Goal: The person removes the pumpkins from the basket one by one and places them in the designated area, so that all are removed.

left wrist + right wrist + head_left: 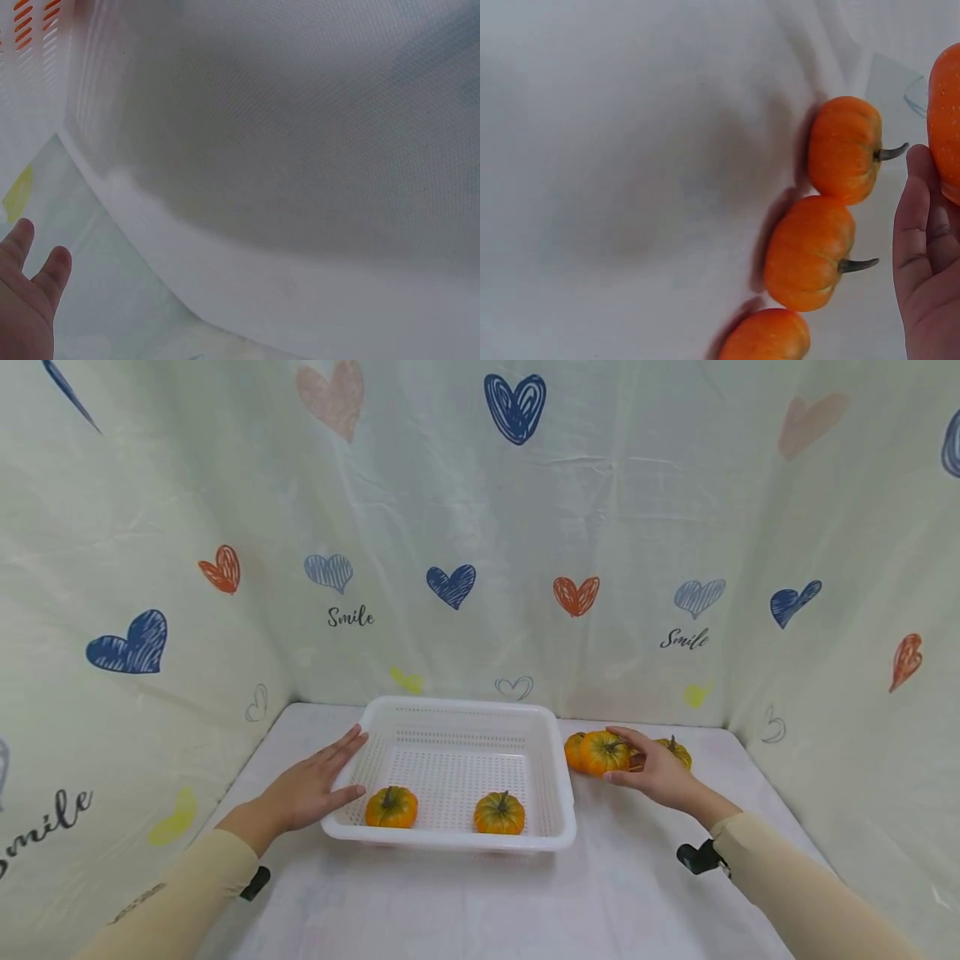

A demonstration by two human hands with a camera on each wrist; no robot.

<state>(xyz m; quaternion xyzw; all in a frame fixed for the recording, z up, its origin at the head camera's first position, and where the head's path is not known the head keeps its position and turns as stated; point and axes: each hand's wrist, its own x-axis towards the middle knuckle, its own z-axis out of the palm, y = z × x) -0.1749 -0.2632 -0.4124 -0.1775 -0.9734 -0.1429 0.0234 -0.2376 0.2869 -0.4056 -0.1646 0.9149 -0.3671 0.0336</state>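
Pumpkin [602,755]: was pinched in right hand [658,774], just outside basket [450,839] at three o'clock; seemed light, stiff, slightly slippery, stem [617,744] perhaps fragile, sides the better hold. Left hand [309,783] lay spread at basket's nine o'clock.

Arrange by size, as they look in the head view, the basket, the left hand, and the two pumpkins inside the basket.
1. Basket, clearly largest
2. Left hand
3. Left pumpkin and right pumpkin: they look alike, so I leave these two unranked
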